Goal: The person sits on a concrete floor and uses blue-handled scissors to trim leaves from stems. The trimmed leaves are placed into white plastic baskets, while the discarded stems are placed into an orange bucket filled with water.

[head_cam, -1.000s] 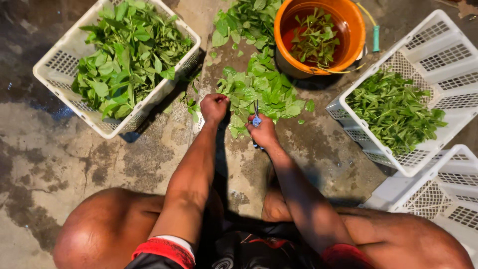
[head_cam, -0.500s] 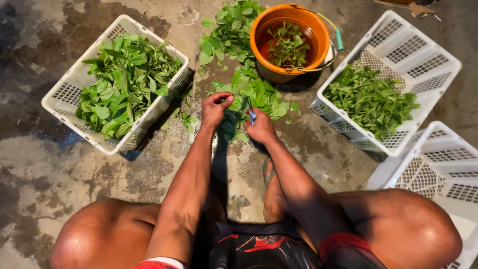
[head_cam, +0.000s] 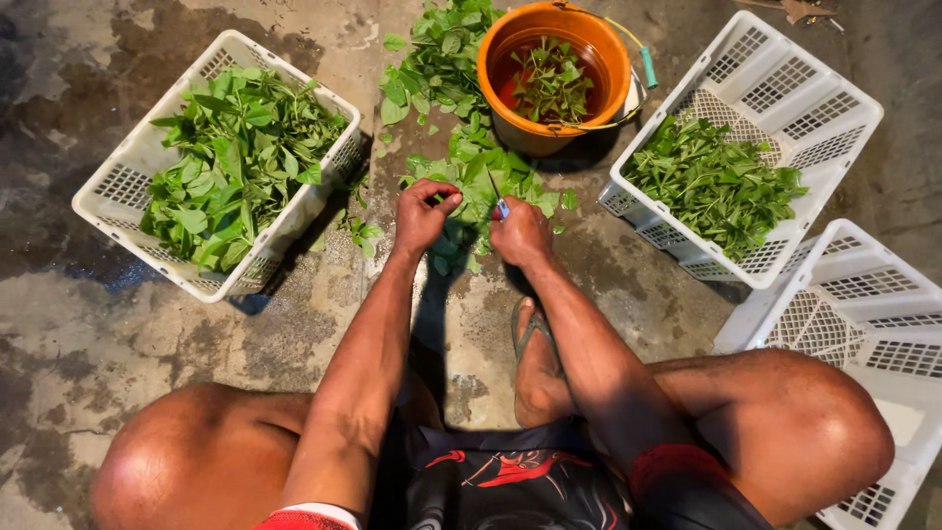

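The left hand [head_cam: 422,213] pinches a leafy green sprig [head_cam: 461,201] between thumb and fingertips, while the right hand [head_cam: 520,234] is fisted around a small knife [head_cam: 498,196], blade up beside the sprig, seemingly to trim it. Both work just above the loose pile of greens [head_cam: 461,118] on the wet concrete floor [head_cam: 88,324], so cuttings drop onto it. 2 white baskets of leaves, far left [head_cam: 128,182] and far right [head_cam: 775,88], and an orange bucket [head_cam: 608,59] sit within reach; an empty basket [head_cam: 863,324] lies near right.
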